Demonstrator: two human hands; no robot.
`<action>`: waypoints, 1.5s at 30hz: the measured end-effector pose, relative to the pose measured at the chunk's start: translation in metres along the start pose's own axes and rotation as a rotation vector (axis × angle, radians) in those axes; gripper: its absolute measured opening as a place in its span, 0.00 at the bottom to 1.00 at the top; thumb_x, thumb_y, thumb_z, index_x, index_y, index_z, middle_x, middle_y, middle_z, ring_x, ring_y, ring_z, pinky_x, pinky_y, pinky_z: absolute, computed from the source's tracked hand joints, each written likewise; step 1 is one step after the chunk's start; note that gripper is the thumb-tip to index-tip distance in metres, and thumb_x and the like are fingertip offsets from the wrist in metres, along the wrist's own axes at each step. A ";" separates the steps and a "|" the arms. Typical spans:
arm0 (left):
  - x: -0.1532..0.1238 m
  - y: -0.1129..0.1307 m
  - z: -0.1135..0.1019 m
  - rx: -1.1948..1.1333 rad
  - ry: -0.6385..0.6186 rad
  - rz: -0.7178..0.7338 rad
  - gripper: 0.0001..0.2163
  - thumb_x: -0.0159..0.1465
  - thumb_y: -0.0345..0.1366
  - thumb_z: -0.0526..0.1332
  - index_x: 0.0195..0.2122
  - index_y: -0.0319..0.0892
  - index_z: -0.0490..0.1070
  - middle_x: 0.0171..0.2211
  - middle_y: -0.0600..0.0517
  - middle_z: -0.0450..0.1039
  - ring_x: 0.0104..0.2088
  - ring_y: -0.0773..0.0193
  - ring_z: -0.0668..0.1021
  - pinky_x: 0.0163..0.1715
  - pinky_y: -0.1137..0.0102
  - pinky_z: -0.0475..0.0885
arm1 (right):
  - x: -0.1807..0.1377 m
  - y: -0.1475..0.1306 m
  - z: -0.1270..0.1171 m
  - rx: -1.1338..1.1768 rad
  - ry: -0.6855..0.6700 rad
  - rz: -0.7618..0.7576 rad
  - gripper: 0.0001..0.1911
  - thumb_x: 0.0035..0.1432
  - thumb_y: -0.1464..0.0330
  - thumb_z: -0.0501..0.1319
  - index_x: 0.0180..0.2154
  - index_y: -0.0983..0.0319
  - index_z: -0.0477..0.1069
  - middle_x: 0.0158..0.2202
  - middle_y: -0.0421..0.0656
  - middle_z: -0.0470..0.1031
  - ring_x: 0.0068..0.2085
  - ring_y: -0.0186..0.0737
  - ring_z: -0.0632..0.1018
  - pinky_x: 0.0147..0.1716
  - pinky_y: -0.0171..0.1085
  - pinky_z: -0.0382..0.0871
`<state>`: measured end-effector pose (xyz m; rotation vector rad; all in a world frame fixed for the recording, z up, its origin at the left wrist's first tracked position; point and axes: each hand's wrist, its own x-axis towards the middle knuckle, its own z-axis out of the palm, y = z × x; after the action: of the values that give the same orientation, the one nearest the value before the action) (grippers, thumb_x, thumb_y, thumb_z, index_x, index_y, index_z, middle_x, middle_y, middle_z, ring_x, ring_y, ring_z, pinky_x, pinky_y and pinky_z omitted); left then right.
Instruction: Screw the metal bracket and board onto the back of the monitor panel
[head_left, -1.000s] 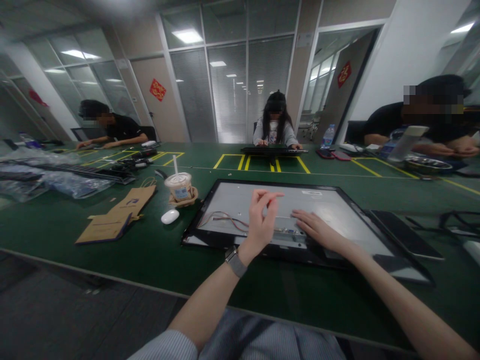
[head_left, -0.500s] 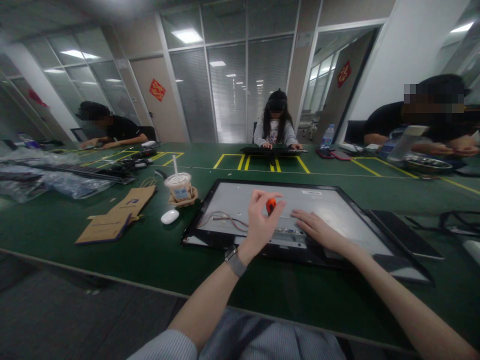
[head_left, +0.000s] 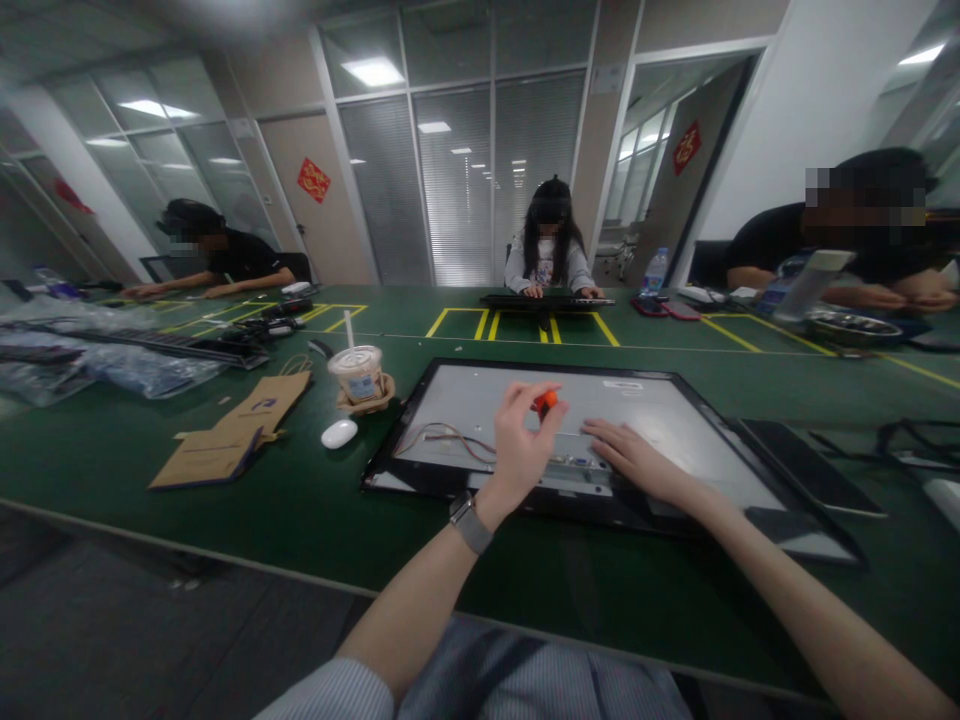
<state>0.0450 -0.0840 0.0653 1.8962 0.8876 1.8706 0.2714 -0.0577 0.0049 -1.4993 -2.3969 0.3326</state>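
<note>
My left hand [head_left: 523, 430], with a watch on its wrist, pinches the orange-and-black handle of a screwdriver [head_left: 548, 400] between thumb and fingers. The shaft is hidden behind the hand. Beneath both hands lies a flat display panel [head_left: 465, 390] with a grey metal back and black frame, face down on the table. Resting flat on the panel, fingers stretched out, my right hand [head_left: 637, 460] holds nothing. A metal strip with connectors [head_left: 577, 475] runs between the hands near the panel's front edge. Thin wires [head_left: 454, 437] lie on the panel left of my left hand.
Left of the panel stand a drink cup [head_left: 357, 374] in a carrier, a white mouse-like case [head_left: 340, 433] and a paper bag [head_left: 232, 430]. A dark flat slab [head_left: 814, 465] lies at the right. Several people sit across the green table [head_left: 300, 530].
The screwdriver handle has turned and tilted slightly in my left fingers. My right hand stays put. The person at far left has stretched an arm outward.
</note>
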 end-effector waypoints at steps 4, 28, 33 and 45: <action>-0.002 -0.001 0.000 -0.055 -0.072 -0.036 0.10 0.67 0.34 0.57 0.48 0.42 0.72 0.40 0.48 0.74 0.38 0.63 0.76 0.39 0.68 0.72 | 0.000 0.001 0.000 0.004 -0.004 0.001 0.31 0.67 0.50 0.40 0.61 0.58 0.64 0.65 0.49 0.62 0.66 0.50 0.59 0.64 0.58 0.46; -0.002 -0.001 0.001 0.001 -0.097 0.038 0.12 0.67 0.31 0.57 0.51 0.44 0.71 0.41 0.48 0.70 0.40 0.64 0.75 0.39 0.68 0.73 | 0.000 0.001 0.000 0.003 -0.014 0.002 0.33 0.67 0.49 0.39 0.61 0.58 0.64 0.65 0.49 0.61 0.66 0.51 0.59 0.64 0.58 0.45; -0.001 -0.001 0.001 0.051 -0.051 0.074 0.10 0.63 0.32 0.63 0.46 0.43 0.73 0.37 0.50 0.66 0.36 0.65 0.72 0.38 0.69 0.73 | 0.000 0.004 0.002 0.003 -0.014 0.000 0.32 0.67 0.49 0.39 0.61 0.59 0.64 0.66 0.50 0.60 0.66 0.50 0.58 0.64 0.57 0.46; -0.003 -0.005 0.002 0.051 -0.052 0.070 0.13 0.64 0.28 0.58 0.50 0.43 0.70 0.44 0.48 0.74 0.42 0.63 0.76 0.42 0.67 0.75 | 0.001 0.006 0.004 -0.008 0.010 -0.011 0.32 0.67 0.50 0.40 0.61 0.59 0.64 0.65 0.50 0.62 0.66 0.51 0.60 0.63 0.58 0.47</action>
<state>0.0461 -0.0819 0.0602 2.0218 0.8706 1.8453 0.2746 -0.0540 -0.0010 -1.4871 -2.4005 0.3126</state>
